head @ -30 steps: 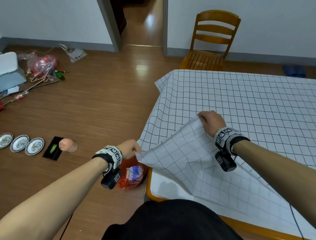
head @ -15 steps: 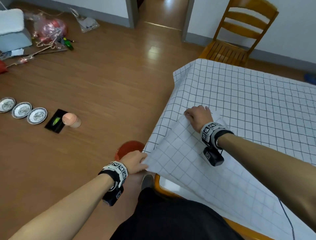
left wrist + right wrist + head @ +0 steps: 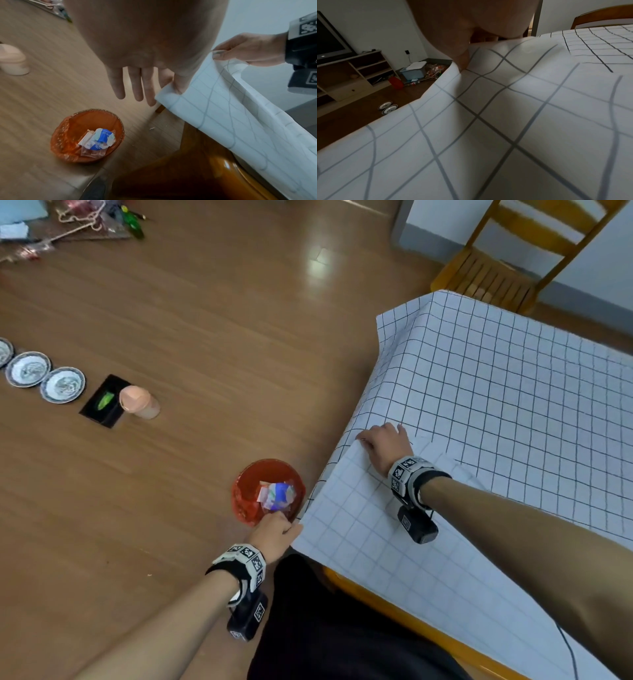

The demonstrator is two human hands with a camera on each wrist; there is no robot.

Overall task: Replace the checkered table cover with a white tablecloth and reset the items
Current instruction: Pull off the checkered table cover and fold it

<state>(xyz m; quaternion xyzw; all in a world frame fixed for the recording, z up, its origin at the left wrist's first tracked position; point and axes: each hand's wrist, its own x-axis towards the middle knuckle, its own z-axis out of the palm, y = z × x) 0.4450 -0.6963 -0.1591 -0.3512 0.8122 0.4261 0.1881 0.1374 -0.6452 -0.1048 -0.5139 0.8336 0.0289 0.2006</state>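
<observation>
The checkered cover point(image 3: 496, 405), white with dark grid lines, lies over the table, and its near left corner is folded back with the paler underside up point(image 3: 359, 525). My left hand point(image 3: 291, 530) pinches that corner between thumb and forefinger, just off the table's edge; in the left wrist view the other fingers point(image 3: 135, 86) point straight down. My right hand point(image 3: 368, 441) grips the folded edge at the table's left side. The right wrist view shows the cover point(image 3: 505, 121) bunched under the right hand point(image 3: 465, 65).
A red bin point(image 3: 267, 491) holding wrappers stands on the wooden floor below my left hand. Farther left lie plates point(image 3: 61, 385), a black tray point(image 3: 102, 402) and a pink cup point(image 3: 138, 402). A wooden chair point(image 3: 496, 268) stands behind the table, whose orange rim point(image 3: 394, 604) shows.
My right hand has carried the folded edge leftward to the table's left side. My left hand has kept its hold on the corner. The view has tilted down towards the floor.
</observation>
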